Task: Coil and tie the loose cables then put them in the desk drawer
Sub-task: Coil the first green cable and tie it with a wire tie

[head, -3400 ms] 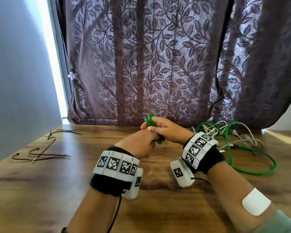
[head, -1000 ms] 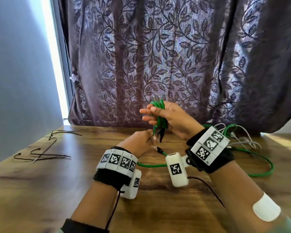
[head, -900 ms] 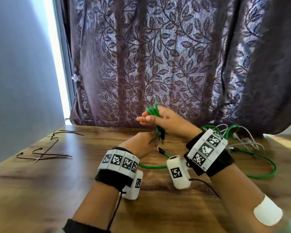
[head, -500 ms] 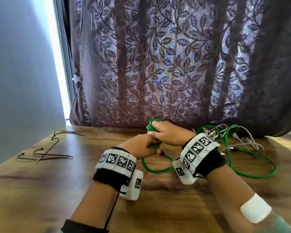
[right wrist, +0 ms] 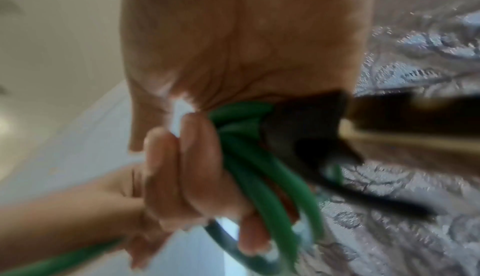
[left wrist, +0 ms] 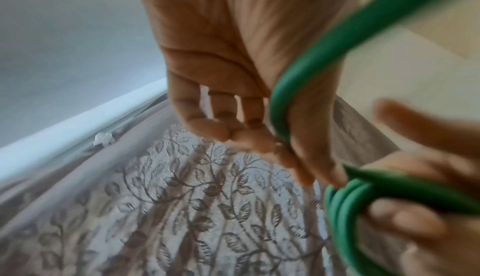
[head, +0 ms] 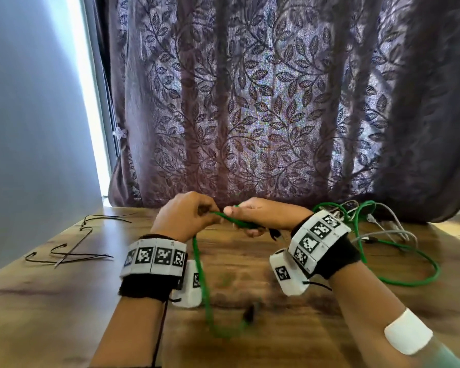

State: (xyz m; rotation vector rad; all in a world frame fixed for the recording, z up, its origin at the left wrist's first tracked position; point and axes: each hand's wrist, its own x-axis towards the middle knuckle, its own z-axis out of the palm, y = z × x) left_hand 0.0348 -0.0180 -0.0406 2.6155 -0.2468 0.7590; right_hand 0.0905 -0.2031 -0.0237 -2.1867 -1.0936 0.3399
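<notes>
Green cable [head: 201, 277] was the thing in hand, held up over the wooden desk [head: 64, 301] between both hands, in front of the leaf-patterned curtain [head: 263, 102]. The right hand [head: 260, 216] had its fingers [right wrist: 197, 169] curled round a small bundle of loops [right wrist: 262, 169], with a dark plug end poking out beside the palm in the right wrist view. The left hand [head: 186, 216] pinched the free run of that same cable between thumb and fingertips [left wrist: 262, 143], just beside the bundle, and from there the loose tail hung down past the left wrist and curved toward a dark plug [head: 249, 313] near the desk; motion blur hid whether that plug touched the wood. The step looked like winding the tail crosswise round the coil to bind it. To do that well, the right hand would need to keep the loops pressed flat and even so none slipped out, while the left fed the tail under light, steady tension, each wrap sitting snug against the last. Enough tail should be saved to tuck the plug through a loop. A second green cable and pale grey ones [head: 383, 229] lay in a loose heap to the right, apparently not yet coiled, and thin black ties [head: 72, 257] rested well apart at the left. No drawer showed in any view.
</notes>
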